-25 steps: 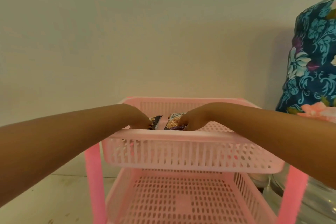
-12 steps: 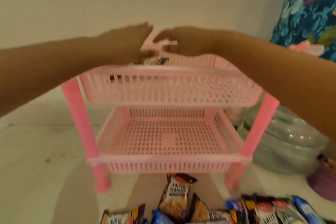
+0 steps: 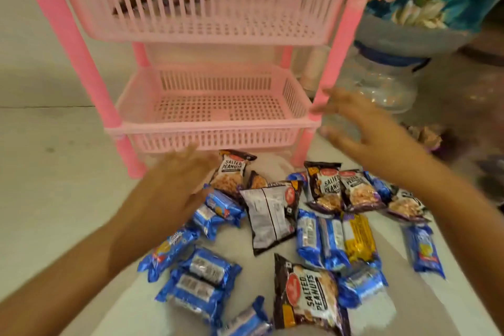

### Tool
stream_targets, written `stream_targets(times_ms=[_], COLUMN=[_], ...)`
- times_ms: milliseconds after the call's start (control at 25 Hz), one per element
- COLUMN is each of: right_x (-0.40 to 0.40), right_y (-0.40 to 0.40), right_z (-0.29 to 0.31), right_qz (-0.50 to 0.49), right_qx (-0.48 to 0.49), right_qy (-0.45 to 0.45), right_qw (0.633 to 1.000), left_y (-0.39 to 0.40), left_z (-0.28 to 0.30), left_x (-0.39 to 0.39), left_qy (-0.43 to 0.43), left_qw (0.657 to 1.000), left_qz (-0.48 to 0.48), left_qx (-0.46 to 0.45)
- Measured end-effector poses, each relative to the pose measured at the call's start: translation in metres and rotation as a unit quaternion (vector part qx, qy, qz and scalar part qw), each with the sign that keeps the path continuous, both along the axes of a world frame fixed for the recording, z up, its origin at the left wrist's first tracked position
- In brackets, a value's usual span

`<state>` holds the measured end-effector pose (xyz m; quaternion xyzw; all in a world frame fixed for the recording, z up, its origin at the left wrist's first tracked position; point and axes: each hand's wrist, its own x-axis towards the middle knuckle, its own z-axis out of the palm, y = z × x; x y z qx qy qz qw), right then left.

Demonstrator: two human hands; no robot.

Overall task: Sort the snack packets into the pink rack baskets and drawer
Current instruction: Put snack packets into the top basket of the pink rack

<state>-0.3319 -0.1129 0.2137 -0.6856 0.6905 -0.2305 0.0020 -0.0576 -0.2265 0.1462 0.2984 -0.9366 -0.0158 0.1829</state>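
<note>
Both hands empty w/ fingers spread, left hand (image 3: 177, 172) mid-frame over the packets (image 3: 272, 226) strewn across the lower half of the frame, right hand (image 3: 362, 128) by the rack (image 3: 90, 68) leg, some packets in top basket (image 3: 207, 0), lower basket (image 3: 215, 133) bare.

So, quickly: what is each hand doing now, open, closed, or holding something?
Left hand: open, holding nothing, over the packets.
Right hand: open, holding nothing, beside the pink rack.

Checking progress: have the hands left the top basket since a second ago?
Yes. Both hands, left and right, are down from the top basket, open and empty over the floor packets.
</note>
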Motion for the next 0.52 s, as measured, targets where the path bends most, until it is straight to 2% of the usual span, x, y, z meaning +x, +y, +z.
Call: stream_targets(times_ms=[40,120,200,280,400,520], right_x=[-0.004,-0.007,0.001,0.016,0.035,0.050], right_y=[0.018,0.044,0.058,0.067,0.062,0.060], right_z=[-0.027,-0.069,-0.101,-0.126,-0.145,-0.155], right_qz=[-0.030,-0.061,-0.099,-0.171,-0.234,-0.237], right_qx=[0.063,0.152,0.195,0.183,0.159,0.183], right_qy=[-0.010,-0.011,-0.041,-0.098,-0.109,-0.091], right_qw=[0.998,0.986,0.975,0.963,0.953,0.950], left_y=[0.009,0.036,0.051,0.064,0.089,0.102], left_z=[-0.015,-0.046,-0.064,-0.072,-0.080,-0.096], left_x=[0.002,0.004,0.005,0.011,0.024,0.032], left_qy=[-0.021,-0.075,-0.058,-0.015,0.048,-0.020], left_qw=[0.999,0.989,0.983,0.974,0.961,0.947], left_qz=[-0.016,0.012,0.055,0.124,0.213,0.255], left_qx=[0.039,0.130,0.166,0.186,0.170,0.196])
